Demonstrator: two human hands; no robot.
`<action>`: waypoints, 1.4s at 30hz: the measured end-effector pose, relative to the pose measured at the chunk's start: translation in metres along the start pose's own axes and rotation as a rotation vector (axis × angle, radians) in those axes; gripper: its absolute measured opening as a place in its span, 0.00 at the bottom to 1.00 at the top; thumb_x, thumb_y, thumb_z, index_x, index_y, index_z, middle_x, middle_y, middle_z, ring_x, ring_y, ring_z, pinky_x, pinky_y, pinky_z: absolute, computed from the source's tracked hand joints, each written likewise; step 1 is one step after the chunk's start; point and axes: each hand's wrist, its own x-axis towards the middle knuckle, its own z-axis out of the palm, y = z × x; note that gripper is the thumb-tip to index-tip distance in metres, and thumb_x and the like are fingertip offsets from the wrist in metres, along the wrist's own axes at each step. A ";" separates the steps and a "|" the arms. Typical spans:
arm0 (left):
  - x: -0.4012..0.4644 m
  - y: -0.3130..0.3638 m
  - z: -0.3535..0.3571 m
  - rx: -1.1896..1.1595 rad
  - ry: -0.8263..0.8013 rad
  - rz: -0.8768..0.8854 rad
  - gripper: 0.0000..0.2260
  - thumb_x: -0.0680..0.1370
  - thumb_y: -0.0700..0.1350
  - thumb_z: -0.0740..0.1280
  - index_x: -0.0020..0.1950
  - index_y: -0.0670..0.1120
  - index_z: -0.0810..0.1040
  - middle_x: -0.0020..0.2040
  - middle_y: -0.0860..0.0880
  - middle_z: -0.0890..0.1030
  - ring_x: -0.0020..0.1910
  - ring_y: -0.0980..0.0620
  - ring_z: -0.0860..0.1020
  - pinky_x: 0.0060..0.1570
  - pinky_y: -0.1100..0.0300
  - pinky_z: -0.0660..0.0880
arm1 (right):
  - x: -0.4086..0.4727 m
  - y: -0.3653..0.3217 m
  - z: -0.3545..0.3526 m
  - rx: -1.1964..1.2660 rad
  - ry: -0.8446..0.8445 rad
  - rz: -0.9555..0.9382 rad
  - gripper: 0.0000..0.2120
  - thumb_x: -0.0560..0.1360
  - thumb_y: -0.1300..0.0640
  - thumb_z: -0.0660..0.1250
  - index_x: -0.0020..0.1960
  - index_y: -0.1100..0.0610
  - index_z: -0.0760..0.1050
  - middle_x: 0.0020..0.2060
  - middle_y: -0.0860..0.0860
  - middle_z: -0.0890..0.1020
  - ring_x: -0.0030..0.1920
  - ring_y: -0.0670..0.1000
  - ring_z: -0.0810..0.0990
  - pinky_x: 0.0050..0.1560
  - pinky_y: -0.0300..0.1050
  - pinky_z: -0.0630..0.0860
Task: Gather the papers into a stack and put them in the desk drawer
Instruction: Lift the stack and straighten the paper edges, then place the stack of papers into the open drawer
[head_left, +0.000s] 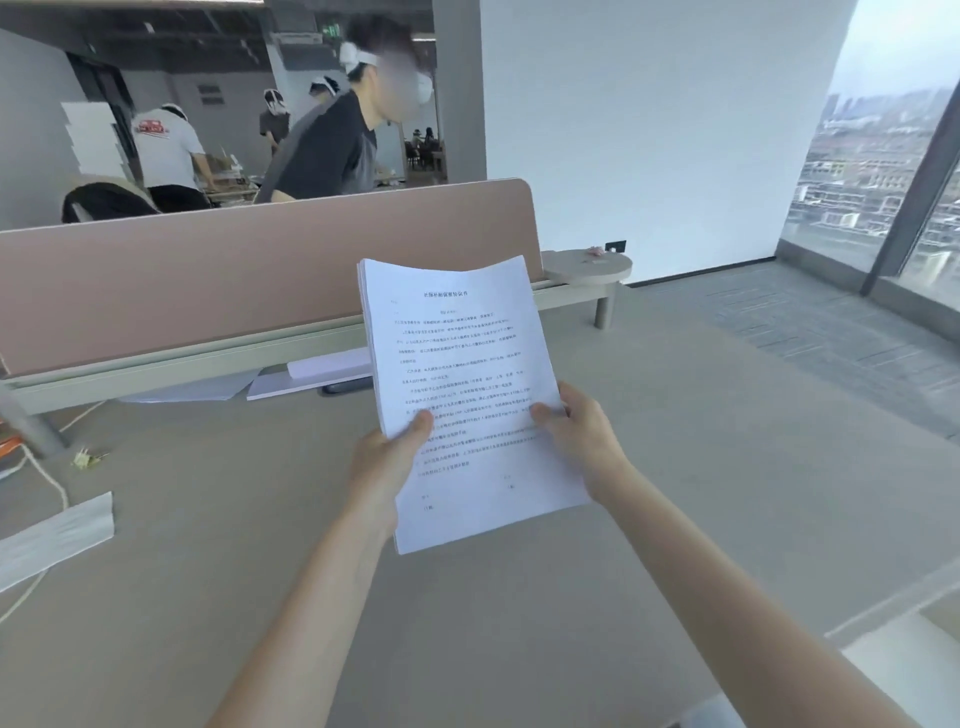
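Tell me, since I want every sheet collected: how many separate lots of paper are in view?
2: the stack held by left hand and right hand; loose sheets under the divider. Others may be hidden.

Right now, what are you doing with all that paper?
A person holds a stack of white printed paper sheets up above the grey desk top, with the left hand pinching its left edge and the right hand gripping its right edge. The sheets look gathered into one pile. More white sheets lie on the desk by the pink divider panel. No drawer is in view yet.
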 end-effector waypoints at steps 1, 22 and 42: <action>-0.007 0.002 0.010 0.002 -0.018 -0.001 0.09 0.75 0.51 0.72 0.53 0.49 0.84 0.49 0.51 0.85 0.47 0.52 0.83 0.45 0.54 0.80 | -0.007 0.000 -0.011 0.014 0.020 0.000 0.09 0.76 0.53 0.62 0.52 0.50 0.79 0.52 0.51 0.85 0.54 0.56 0.84 0.58 0.59 0.80; -0.198 -0.042 0.251 -0.021 -0.343 -0.126 0.10 0.81 0.53 0.59 0.48 0.54 0.79 0.54 0.53 0.82 0.57 0.46 0.79 0.62 0.45 0.74 | -0.181 0.078 -0.301 0.071 0.469 0.097 0.14 0.72 0.62 0.63 0.55 0.52 0.80 0.53 0.59 0.84 0.55 0.62 0.83 0.60 0.61 0.78; -0.311 -0.155 0.337 0.300 -0.483 0.067 0.18 0.74 0.37 0.62 0.59 0.56 0.69 0.50 0.50 0.84 0.45 0.54 0.81 0.47 0.48 0.79 | -0.283 0.220 -0.431 -0.014 0.527 0.356 0.16 0.72 0.68 0.64 0.49 0.48 0.79 0.50 0.54 0.85 0.54 0.60 0.83 0.59 0.57 0.78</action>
